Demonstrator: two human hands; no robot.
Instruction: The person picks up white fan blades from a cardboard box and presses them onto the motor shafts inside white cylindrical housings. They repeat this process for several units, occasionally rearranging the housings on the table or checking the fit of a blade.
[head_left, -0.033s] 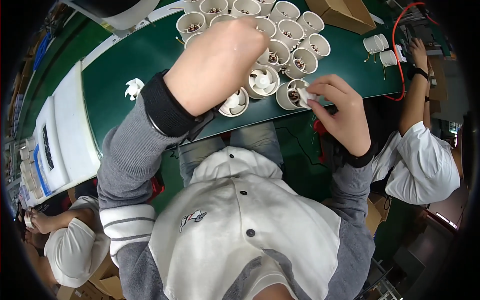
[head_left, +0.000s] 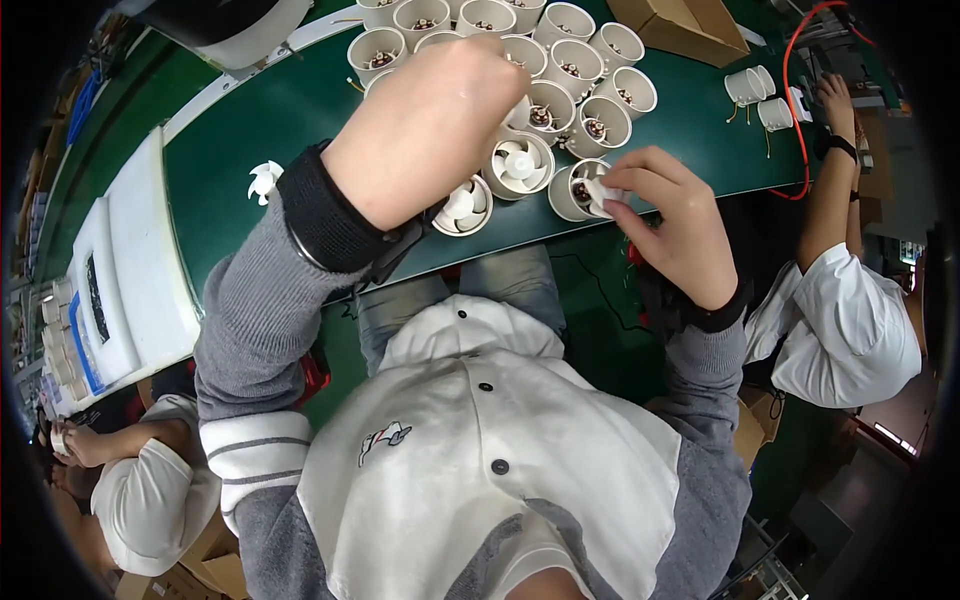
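Little had just changed: the right hand (head_left: 680, 225), thumb and fingers pinching a white fan wheel (head_left: 603, 197), held it at the front cup's (head_left: 563, 197) mouth, so the work seemed no further along. Left of that cup, the left hand (head_left: 438, 112) was curled, its contents impossible to tell. The green table (head_left: 700, 150) bore other cups (head_left: 603, 125) beyond it; a co-worker (head_left: 838, 330) sat to its right

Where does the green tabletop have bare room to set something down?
Two patches look free: one left, between the loose white fan and the cup cluster; another right, between that cluster and the separate cups, nearer than the cardboard box. The middle is crowded: packed cups, the left hand above them, the right hand at the rightmost front cup.
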